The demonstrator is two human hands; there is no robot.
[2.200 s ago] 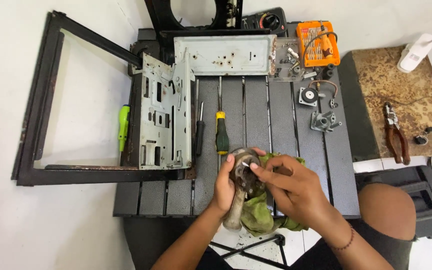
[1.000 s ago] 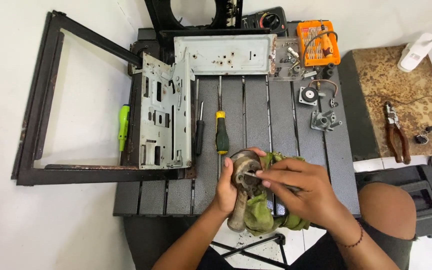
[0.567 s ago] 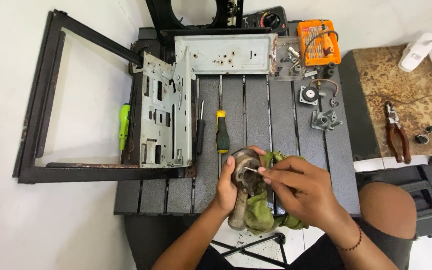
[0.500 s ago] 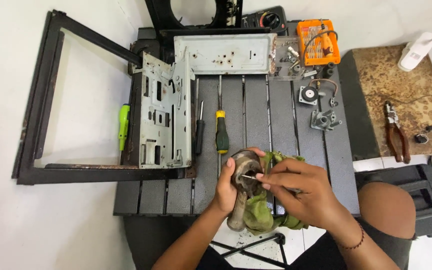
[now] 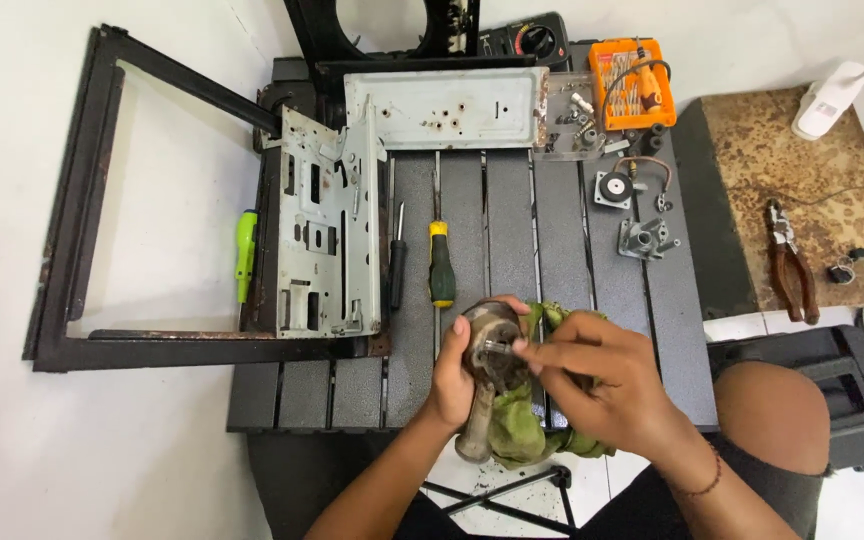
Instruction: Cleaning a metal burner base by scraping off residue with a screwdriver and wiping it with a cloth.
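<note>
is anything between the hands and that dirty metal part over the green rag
Nothing visible. The left hand already grips the metal part from its side, and the right hand has its fingertips right on the part's top. The green rag lies under and beside it, not between it and either hand.

My dark slatted workbench [image 5: 562,290] carries a grey metal panel [image 5: 324,225], a yellow-handled screwdriver [image 5: 440,265], a thin black screwdriver [image 5: 397,262] and an orange bit case [image 5: 632,82] at the back.
</note>
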